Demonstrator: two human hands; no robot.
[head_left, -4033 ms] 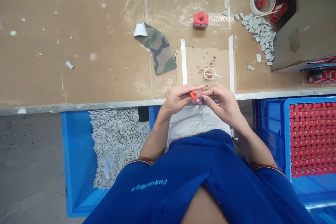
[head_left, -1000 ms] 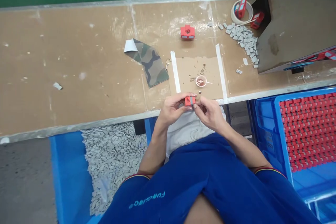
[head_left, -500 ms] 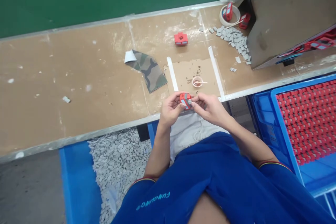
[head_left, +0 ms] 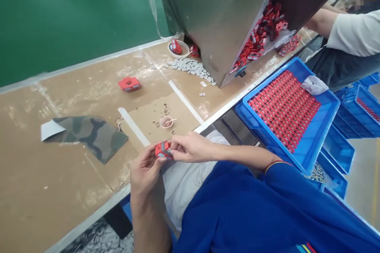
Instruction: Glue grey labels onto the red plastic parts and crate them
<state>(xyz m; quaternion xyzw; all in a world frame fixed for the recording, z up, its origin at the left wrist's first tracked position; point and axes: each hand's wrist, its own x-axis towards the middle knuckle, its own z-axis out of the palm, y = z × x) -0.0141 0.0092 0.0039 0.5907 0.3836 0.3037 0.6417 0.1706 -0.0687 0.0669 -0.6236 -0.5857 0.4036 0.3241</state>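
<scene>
My left hand (head_left: 147, 168) is closed around a small red toy car part (head_left: 162, 150) with grey and light blue patches, holding it just above the bench's front edge. Against the right end of that part, my right hand (head_left: 187, 147) has its fingers curled and pinched; they cover this end, and any small piece between them is hidden. A small cup (head_left: 166, 122) of brownish-red stuff with a thin white stick stands on the bench beyond my hands. Farther back sits another red toy car part (head_left: 130, 84).
Left of the hands lies a camouflage-patterned sheet (head_left: 92, 130). Small grey pieces (head_left: 190, 66) are spread beside a tape roll (head_left: 179, 54). A tilted bin (head_left: 219, 27) holds red parts. At right stands a blue crate (head_left: 329, 104) with rows of red parts; a co-worker's sleeve (head_left: 356, 33) shows beyond.
The view has swung right, bringing the bin's opening, the whole crate and a co-worker into sight. My left hand still holds the toy part; my right fingers are curled more tightly against its end.
</scene>
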